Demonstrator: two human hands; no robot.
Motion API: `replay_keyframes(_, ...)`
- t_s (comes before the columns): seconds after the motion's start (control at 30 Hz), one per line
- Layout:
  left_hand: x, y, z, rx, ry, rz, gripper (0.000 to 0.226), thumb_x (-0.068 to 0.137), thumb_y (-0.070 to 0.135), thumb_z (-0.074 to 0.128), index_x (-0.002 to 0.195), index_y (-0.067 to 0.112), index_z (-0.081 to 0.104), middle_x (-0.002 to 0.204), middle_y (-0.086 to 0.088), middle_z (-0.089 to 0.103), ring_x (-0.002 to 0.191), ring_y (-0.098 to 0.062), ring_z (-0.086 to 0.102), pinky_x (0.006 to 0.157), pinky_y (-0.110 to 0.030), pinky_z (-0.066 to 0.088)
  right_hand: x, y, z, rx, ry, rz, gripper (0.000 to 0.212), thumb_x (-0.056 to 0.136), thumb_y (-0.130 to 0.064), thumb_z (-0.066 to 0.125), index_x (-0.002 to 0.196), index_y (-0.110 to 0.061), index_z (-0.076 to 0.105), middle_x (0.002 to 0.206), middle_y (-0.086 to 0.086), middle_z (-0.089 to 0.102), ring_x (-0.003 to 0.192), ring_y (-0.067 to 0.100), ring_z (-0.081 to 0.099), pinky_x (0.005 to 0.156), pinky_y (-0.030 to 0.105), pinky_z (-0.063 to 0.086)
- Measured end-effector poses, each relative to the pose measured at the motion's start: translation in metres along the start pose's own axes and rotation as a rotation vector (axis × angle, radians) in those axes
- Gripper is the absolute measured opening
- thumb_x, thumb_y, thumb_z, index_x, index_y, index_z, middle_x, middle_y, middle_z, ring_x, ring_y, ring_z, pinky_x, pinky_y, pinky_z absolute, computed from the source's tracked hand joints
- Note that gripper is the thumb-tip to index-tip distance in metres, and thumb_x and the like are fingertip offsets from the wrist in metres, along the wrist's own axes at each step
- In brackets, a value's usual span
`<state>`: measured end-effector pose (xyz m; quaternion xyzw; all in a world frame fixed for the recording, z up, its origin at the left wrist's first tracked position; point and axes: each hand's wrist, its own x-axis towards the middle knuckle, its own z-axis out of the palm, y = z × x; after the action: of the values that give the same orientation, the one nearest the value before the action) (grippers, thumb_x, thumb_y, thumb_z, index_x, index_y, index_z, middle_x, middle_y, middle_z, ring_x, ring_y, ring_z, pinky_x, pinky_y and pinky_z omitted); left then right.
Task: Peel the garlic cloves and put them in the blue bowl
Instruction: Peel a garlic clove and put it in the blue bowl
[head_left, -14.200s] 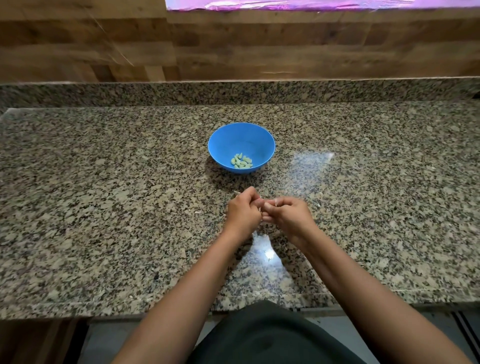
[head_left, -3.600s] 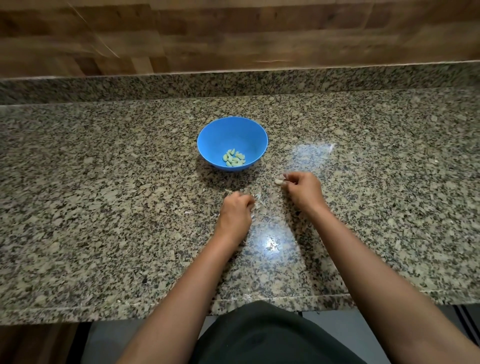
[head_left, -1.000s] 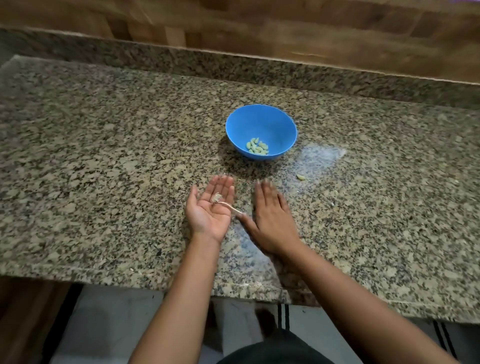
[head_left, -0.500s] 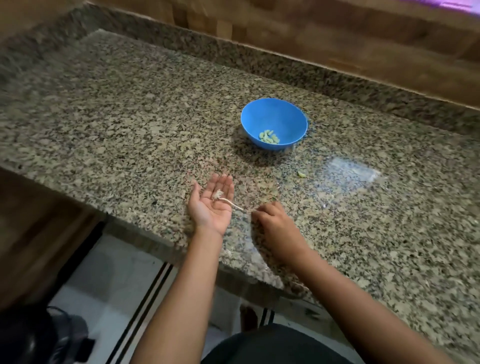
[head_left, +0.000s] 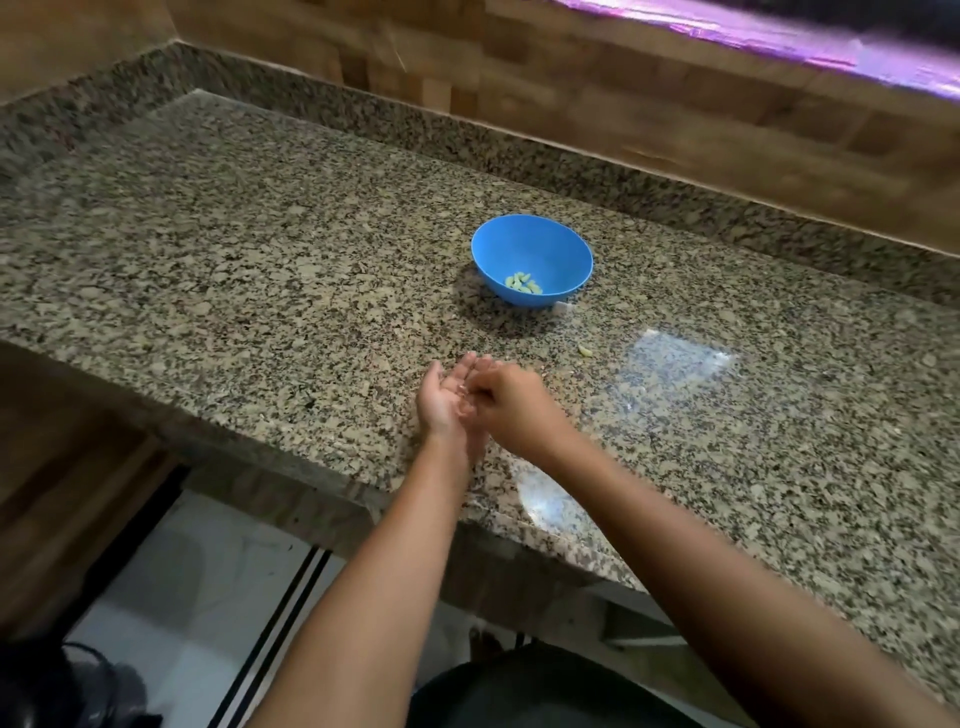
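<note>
The blue bowl (head_left: 535, 248) stands on the granite counter and holds several peeled garlic cloves (head_left: 523, 284). One more peeled clove (head_left: 585, 351) lies on the counter to the bowl's front right. My left hand (head_left: 441, 402) is held palm up near the counter's front edge, with a pale bit of garlic skin (head_left: 461, 387) on it. My right hand (head_left: 511, 402) has its fingers bunched over the left palm, where the fingertips pinch the skin. Most of the skin is hidden by the right fingers.
The granite counter (head_left: 260, 249) ends in a front edge just below my hands, with white floor beneath. A low granite upstand and a wooden wall run along the back. A dark object (head_left: 57, 686) sits on the floor at the lower left.
My right hand has come off the counter and over my left palm, bringing the skin strand with it. The view has swung further left and tilted.
</note>
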<state>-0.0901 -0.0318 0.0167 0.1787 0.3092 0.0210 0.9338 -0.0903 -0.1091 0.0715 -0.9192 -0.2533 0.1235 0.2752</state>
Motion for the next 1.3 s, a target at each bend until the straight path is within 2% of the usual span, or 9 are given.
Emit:
replay_keyframes(0.13,-0.005,-0.005,0.004,-0.039,0.012,-0.057,0.053,0.100,0.040,0.029,0.121,0.000,0.057,0.097,-0.016,0.067,0.086,-0.024,0.067,0.068,-0.034,0.056,0.001,-0.005,0.001,-0.104,-0.098,0.021,0.028,0.093,-0.007,0.048,0.117,-0.003,0.061,0.110,0.009,0.062,0.101,0.019,0.056,0.096,0.025,0.041)
replay_keyframes(0.3,-0.006,-0.010,-0.001,-0.077,0.023,-0.098,0.050,0.100,0.040,0.031,0.118,0.002,0.057,0.126,-0.020,0.057,0.115,-0.031,0.055,0.090,-0.037,0.045,-0.010,0.005,0.012,-0.041,0.114,-0.119,0.010,0.089,-0.007,0.057,0.093,-0.002,0.064,0.091,0.000,0.057,0.082,0.013,0.050,0.082,0.019,0.044)
replay_keyframes(0.4,-0.003,-0.008,-0.001,-0.087,0.056,-0.020,0.044,0.100,0.035,0.033,0.104,0.002,0.062,0.105,-0.017,0.066,0.087,-0.026,0.065,0.069,-0.035,0.055,-0.009,0.017,0.010,0.087,0.209,-0.087,0.014,0.088,-0.007,0.059,0.099,-0.002,0.067,0.091,0.002,0.062,0.077,0.008,0.055,0.072,0.007,0.044)
replay_keyframes(0.5,0.002,0.006,-0.007,-0.214,0.061,0.064,0.040,0.101,0.028,0.034,0.096,-0.001,0.060,0.085,-0.017,0.065,0.073,-0.025,0.066,0.072,-0.033,0.057,-0.013,0.036,0.012,0.100,0.262,0.007,0.032,0.092,-0.023,0.056,0.121,-0.009,0.059,0.116,0.004,0.062,0.106,0.014,0.055,0.098,0.024,0.043)
replay_keyframes(0.63,0.013,0.027,-0.009,-0.273,0.067,0.145,0.040,0.101,0.026,0.034,0.097,-0.003,0.060,0.087,-0.020,0.065,0.080,-0.028,0.065,0.076,-0.034,0.057,-0.021,0.065,0.036,-0.153,0.022,0.134,0.080,0.089,-0.061,0.036,0.150,-0.015,0.009,0.156,0.004,0.008,0.144,0.018,0.007,0.116,0.030,0.008)
replay_keyframes(0.77,0.023,0.037,-0.002,-0.266,0.060,0.147,0.040,0.100,0.028,0.036,0.094,-0.002,0.062,0.091,-0.021,0.064,0.085,-0.030,0.065,0.072,-0.033,0.058,0.000,0.077,0.054,-0.389,-0.039,0.143,0.088,0.086,-0.071,0.007,0.144,-0.011,-0.022,0.151,0.010,-0.026,0.140,0.021,-0.025,0.115,0.037,-0.011)
replay_keyframes(0.9,0.034,0.048,0.001,-0.253,0.066,0.166,0.041,0.100,0.029,0.035,0.095,-0.001,0.062,0.089,-0.018,0.066,0.084,-0.029,0.066,0.071,-0.032,0.059,0.055,0.078,0.049,-0.380,0.020,0.093,0.082,0.089,-0.066,0.009,0.147,-0.013,-0.015,0.156,0.011,-0.014,0.143,0.022,-0.013,0.114,0.038,-0.008)
replay_keyframes(1.1,0.045,0.053,-0.004,-0.256,0.085,0.177,0.041,0.100,0.030,0.035,0.096,-0.001,0.062,0.091,-0.019,0.066,0.087,-0.029,0.065,0.078,-0.034,0.057,0.124,0.074,0.042,-0.351,0.013,0.005,0.056,0.098,-0.051,0.020,0.147,-0.024,0.023,0.151,0.009,0.029,0.132,0.031,0.036,0.107,0.043,0.028)
replay_keyframes(1.3,0.030,0.036,-0.006,-0.223,0.084,0.145,0.038,0.100,0.029,0.037,0.096,0.000,0.061,0.087,-0.017,0.066,0.083,-0.028,0.065,0.077,-0.033,0.056,0.061,0.074,0.056,-0.228,0.188,-0.063,0.039,0.098,-0.023,0.043,0.132,-0.004,0.048,0.137,0.015,0.048,0.130,0.032,0.039,0.106,0.047,0.037)
